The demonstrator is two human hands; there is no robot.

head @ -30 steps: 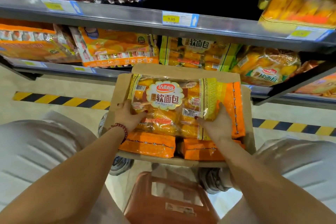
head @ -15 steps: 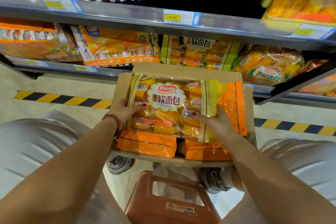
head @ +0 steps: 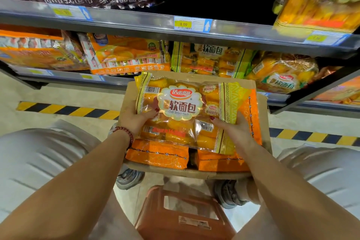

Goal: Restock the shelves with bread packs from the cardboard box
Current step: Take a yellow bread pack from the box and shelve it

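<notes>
I've raised the bread pack (head: 187,115) further off the cardboard box (head: 194,173) toward the lower shelf (head: 116,82); left hand (head: 134,118) and right hand (head: 236,131) both grasp its near edge, so I judge shelving comes next

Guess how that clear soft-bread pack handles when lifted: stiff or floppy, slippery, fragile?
Probably floppy: the bread pack is thin film around loose small rolls, and the left hand and right hand grip opposite sides. Likely slippery, since the film is glossy. Likely light and crushable: it is soft bread.
</notes>
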